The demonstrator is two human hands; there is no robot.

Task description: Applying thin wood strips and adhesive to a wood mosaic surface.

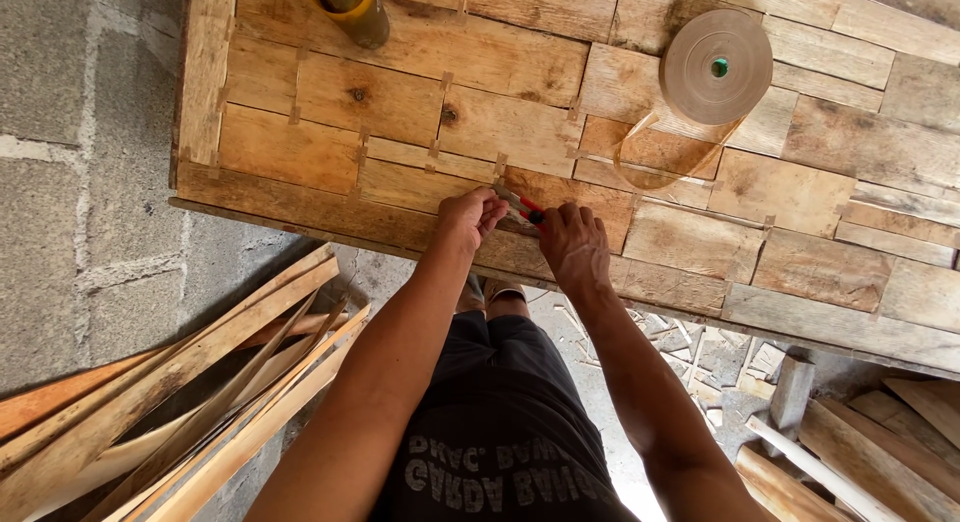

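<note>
A stack of thin wood strips (170,402) lies on the floor at far left. Above it, the veneer sheet (400,102) covers the table. The left hand (468,220) pinches the tip of a red cutter (520,207) against the sheet's near edge; the right hand (572,244) curls closed around its handle. Farther right, a roll of brown tape (716,68) stands on the sheet.

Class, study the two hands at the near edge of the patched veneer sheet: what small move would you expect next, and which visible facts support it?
Probably a short cutting stroke. The right hand has its grip on a red-handled cutter, its tip beside the left hand, whose fingers press down on a seam between veneer pieces. Small tape tabs already bridge other seams, and the tape roll sits apart.
</note>
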